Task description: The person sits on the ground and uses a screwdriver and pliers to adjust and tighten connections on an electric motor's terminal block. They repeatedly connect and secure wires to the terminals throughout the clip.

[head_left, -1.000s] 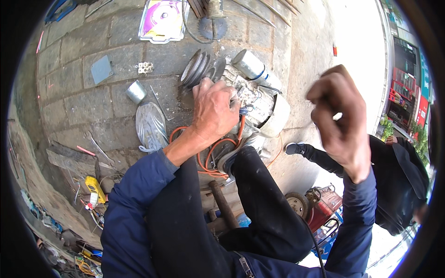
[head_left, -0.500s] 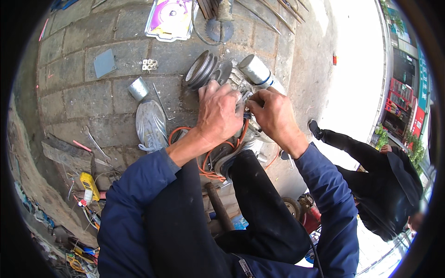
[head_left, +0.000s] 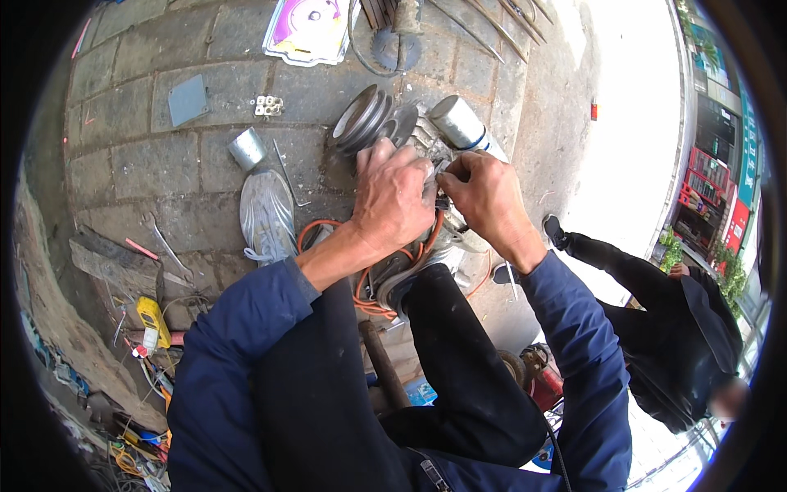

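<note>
A finned metal motor (head_left: 428, 135) with a dark grooved pulley (head_left: 357, 123) on its left and a silver cylinder (head_left: 454, 120) on its upper right lies on the paving in front of me. My left hand (head_left: 392, 197) is over the near side of the motor, fingers curled and thumb reaching toward the other hand. Close beside it, my right hand (head_left: 485, 195) is closed in a pinch. The small part between the two hands is mostly hidden, so I cannot name it. Below them, an orange cable (head_left: 377, 307) loops over the ground between my feet.
A short metal can (head_left: 247, 149) and a bent rod (head_left: 285, 172) lie by my left shoe (head_left: 267, 217). Farther out are a grey plate (head_left: 188, 101), white connector block (head_left: 268, 106), packaged disc (head_left: 308, 29) and saw blade (head_left: 397, 51). A yellow meter (head_left: 153, 322) lies left; another person (head_left: 680, 328) is right.
Both hands stay at the same spot on the motor with only small finger movements. The whole view has shifted slightly.
</note>
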The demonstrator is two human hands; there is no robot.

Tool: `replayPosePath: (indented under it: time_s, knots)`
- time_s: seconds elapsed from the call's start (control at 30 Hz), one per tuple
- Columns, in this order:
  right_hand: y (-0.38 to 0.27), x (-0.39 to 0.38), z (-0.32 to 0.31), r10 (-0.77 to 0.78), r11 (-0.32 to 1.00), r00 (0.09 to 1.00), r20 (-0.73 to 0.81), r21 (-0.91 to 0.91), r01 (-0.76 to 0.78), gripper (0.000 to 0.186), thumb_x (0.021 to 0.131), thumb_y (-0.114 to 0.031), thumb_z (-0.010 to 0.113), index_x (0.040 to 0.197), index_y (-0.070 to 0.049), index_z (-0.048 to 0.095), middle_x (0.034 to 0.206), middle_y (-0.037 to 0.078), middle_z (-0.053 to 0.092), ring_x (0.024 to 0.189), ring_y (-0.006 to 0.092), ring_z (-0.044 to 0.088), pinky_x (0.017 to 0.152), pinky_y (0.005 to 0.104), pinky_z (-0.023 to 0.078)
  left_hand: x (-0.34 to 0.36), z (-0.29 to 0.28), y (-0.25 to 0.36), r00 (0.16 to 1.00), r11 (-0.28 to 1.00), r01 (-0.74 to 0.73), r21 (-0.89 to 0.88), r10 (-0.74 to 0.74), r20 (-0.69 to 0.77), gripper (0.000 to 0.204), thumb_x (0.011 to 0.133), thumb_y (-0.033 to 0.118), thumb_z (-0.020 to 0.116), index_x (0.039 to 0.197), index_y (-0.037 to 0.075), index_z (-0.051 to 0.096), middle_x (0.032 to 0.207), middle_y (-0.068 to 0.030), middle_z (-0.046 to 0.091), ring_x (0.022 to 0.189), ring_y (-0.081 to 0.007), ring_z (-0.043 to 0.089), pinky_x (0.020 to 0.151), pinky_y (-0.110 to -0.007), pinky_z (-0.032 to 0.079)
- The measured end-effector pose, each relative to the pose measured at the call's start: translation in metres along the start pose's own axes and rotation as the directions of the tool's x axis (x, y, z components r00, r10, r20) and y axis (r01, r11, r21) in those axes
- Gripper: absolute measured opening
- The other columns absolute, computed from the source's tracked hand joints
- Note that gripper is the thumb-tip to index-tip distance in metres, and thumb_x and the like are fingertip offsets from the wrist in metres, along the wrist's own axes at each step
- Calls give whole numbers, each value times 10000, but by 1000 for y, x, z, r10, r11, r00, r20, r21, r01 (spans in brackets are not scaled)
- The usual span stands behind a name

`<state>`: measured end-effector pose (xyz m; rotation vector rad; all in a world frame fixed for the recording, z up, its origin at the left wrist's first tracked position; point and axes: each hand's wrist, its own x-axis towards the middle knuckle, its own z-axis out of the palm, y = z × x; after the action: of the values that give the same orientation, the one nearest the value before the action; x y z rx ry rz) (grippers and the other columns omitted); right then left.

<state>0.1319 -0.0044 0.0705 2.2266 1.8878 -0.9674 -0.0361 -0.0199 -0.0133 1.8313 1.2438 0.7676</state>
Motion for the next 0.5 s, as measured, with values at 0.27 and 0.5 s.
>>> replayPosePath:
  time_s: [0.27, 0.5]
  knots:
    - [1, -11, 11, -56, 994, 991, -124, 83, 66, 172, 907, -154, 770, 874, 11, 735, 938, 229, 732, 867, 448, 750, 821, 509, 607, 0, -1, 1, 1000, 1000, -3, 2, 3, -1, 58, 876, 101, 779, 857, 67, 736, 974, -91, 677, 991, -358, 590, 899, -518, 434]
    - [8, -15, 21, -48, 994, 983, -178, 90, 65, 182, 885, -156, 790, 871, 8, 714, 915, 218, 727, 845, 438, 745, 779, 508, 603, -1, 2, 0, 1000, 1000, -3, -5, 3, -22, 59, 879, 109, 785, 865, 69, 743, 985, -83, 682, 1002, -351, 591, 902, -515, 434]
